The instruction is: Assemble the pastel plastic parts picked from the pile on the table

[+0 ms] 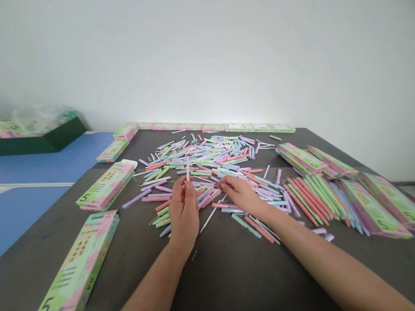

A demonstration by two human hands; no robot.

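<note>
My left hand (183, 210) pinches a thin white rod (187, 171) upright between its fingertips, above a loose pile of pastel plastic pen parts (201, 165). My right hand (240, 194) rests at the pile's near edge, its fingertips bunched among the pieces. Whether those fingers grip a piece is hidden. Sorted pink, green and blue pens (313, 200) lie side by side to the right of my right hand.
Pastel green-and-pink boxes marked 5 (76, 269) lie on the dark table (217, 279) and along its far edge. A dark green tray (30, 140) with a plastic bag stands on a blue surface (25, 174) at back left, beyond the table. A white wall rises behind.
</note>
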